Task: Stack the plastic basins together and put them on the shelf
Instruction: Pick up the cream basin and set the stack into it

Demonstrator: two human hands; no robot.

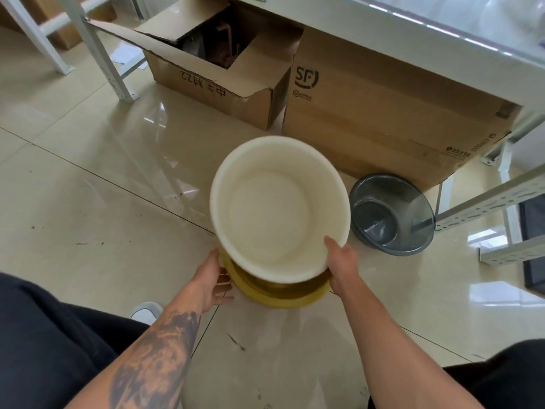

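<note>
A cream-white plastic basin is tilted over a yellow basin, whose rim shows just below it. My right hand grips the white basin's near right rim, thumb inside. My left hand rests against the yellow basin's left side, its fingers curled round the wall. A grey see-through basin lies apart on the floor to the right, tipped toward me. The white metal shelf runs across the top right.
Two cardboard boxes stand under the shelf: an open one and a closed one marked SF. White shelf legs rise at top left, a perforated rail at right. Glossy tiled floor; my dark trouser legs fill the bottom corners.
</note>
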